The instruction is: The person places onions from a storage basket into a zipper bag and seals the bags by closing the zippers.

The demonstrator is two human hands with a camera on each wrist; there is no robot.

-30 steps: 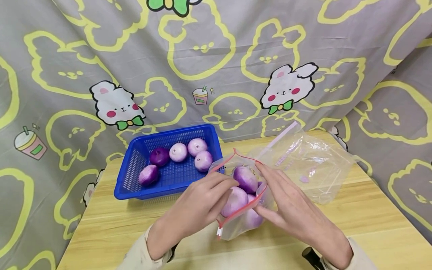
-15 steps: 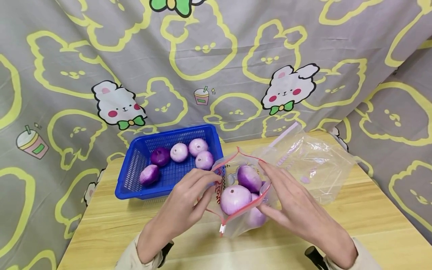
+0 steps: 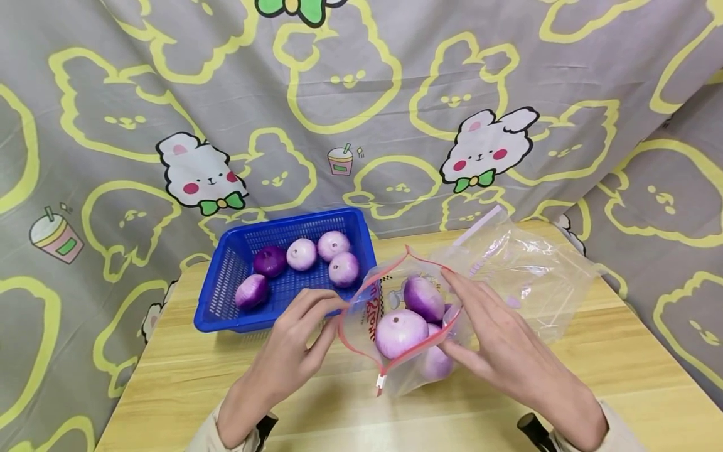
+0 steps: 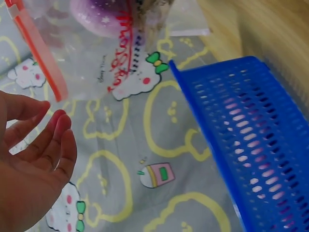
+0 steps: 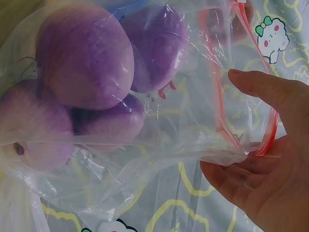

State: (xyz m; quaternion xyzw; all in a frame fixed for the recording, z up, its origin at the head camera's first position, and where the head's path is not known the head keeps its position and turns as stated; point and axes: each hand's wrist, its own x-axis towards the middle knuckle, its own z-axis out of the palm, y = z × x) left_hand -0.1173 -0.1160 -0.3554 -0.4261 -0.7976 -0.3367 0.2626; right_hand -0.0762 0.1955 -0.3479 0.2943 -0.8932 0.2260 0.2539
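Grey cartoon-print curtain point(image 3: 373, 37) hung behind a wood-grain table point(image 3: 621, 383). Clear zip bag point(image 3: 359, 323), red-edged: sat between the hands, mouth gaping; bagged onions point(image 3: 402, 334) overlapped, exact count obscured. Left hand point(image 3: 290, 345): loosely curved beside the rim, contact unclear. Right hand point(image 3: 497, 342): thumb and fingers spread about the opposite rim. Blue basket point(image 3: 237, 325): held five loose onions point(image 3: 301, 254). Second bag point(image 3: 536, 276): print illegible.
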